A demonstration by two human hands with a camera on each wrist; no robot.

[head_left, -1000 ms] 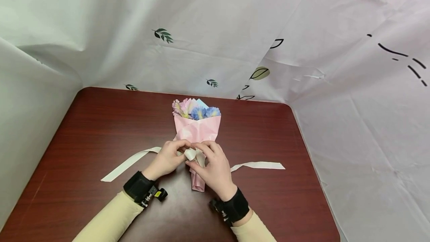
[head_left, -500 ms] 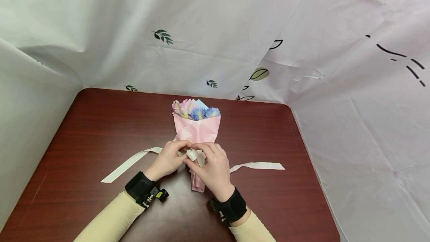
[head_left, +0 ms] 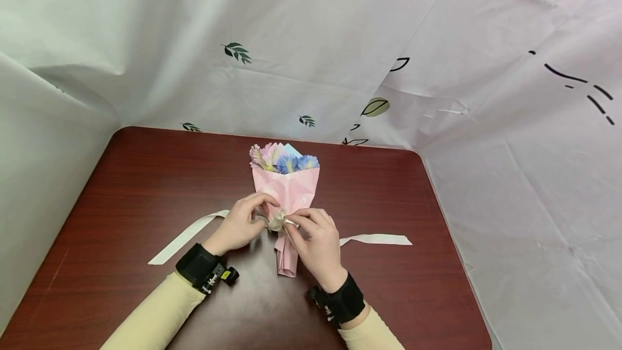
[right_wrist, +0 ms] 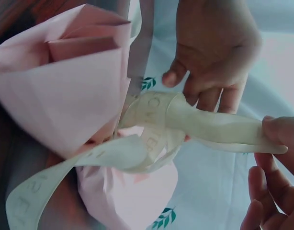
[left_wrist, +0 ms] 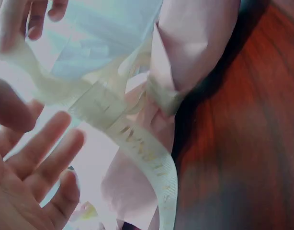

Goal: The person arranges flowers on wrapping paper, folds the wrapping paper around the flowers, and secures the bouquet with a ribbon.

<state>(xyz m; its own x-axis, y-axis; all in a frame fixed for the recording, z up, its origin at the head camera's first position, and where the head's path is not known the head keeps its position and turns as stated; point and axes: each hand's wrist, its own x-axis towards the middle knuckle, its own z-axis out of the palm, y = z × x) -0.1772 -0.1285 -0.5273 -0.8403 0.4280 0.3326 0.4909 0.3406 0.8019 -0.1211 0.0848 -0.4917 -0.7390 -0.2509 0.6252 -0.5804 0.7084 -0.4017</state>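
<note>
A bouquet of pink and blue flowers [head_left: 288, 163] in pink wrapping paper [head_left: 286, 182] lies on the table. A cream ribbon [right_wrist: 223, 129] with printed letters goes round its narrow waist and forms a loop. My right hand [head_left: 318, 244] pinches the loop's end between thumb and fingertips, drawn away from the knot in the right wrist view. My left hand [head_left: 238, 226] is at the knot's other side; in the left wrist view its loosely bent fingers [left_wrist: 46, 148] are spread beside the ribbon, gripping nothing. The folded paper stem [head_left: 286, 258] points towards me.
One ribbon tail [head_left: 187, 236] stretches left over the dark red table [head_left: 389, 193], the other tail [head_left: 379, 239] right. White curtains [head_left: 311, 31] with leaf prints stand behind and beside the table. Both wrists wear black camera straps [head_left: 196, 266].
My left hand has shifted slightly left and its fingers have spread from the ribbon. My right hand has moved a little right, now pinching the loop's end. The bouquet stays put.
</note>
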